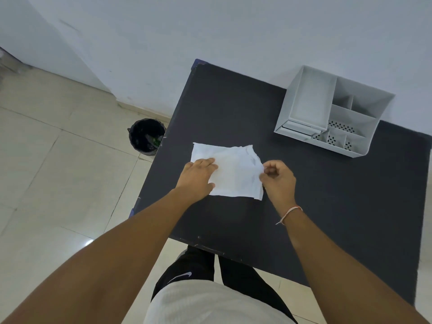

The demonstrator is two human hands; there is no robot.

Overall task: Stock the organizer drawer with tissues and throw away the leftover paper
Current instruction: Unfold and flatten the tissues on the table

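Tissue (pixel 233 171) flat on table (pixel 327 206), near the organizer (pixel 332 113). Left hand (pixel 198 178) pressed open on its left side. Right hand (pixel 278 181) pinches its right edge. Bin (pixel 146 136) on floor, left.

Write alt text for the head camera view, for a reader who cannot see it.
A person's left hand presses flat on a white tissue spread on a black table, while the right hand pinches its right edge. A white desk organizer sits at the far right corner; a black trash bin stands on the floor to the left.
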